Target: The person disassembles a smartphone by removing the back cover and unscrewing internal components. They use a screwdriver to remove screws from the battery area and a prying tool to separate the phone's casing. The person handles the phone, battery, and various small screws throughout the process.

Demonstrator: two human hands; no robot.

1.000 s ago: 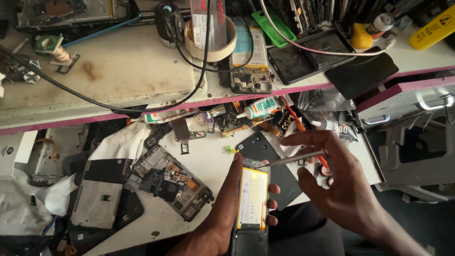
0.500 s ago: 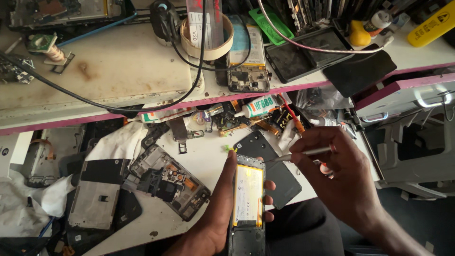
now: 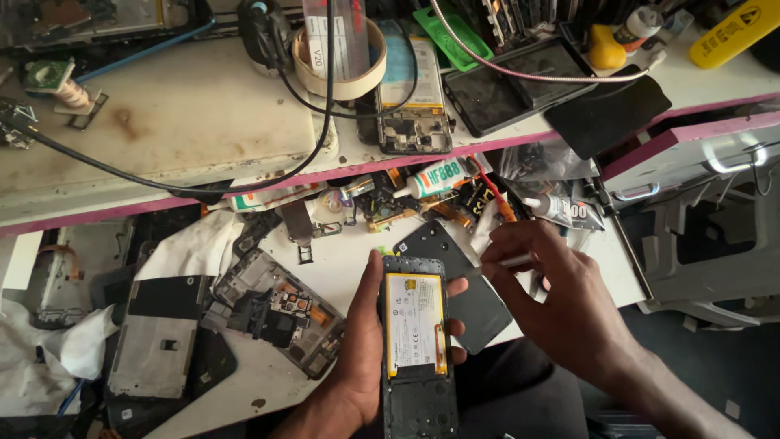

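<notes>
The left hand is wrapped around an opened phone, thumb along its left edge and fingertips showing at its right edge, holding it upright with the back cover off so the yellow-framed battery faces up. The right hand sits just to the right of the phone, apart from it, with its fingers pinched on a thin metal tool whose tip points left toward the phone's upper right corner without touching it.

Under and between the hands lies a dark back cover on the white surface. To the left of the left hand rests another stripped phone frame with its circuit parts exposed, and further left a grey metal plate. Above the hands, at the pink edge of the upper shelf, lie a small glue tube and a scatter of small parts. On the shelf stand a roll of tape, a phone board with battery and a dark screen.
</notes>
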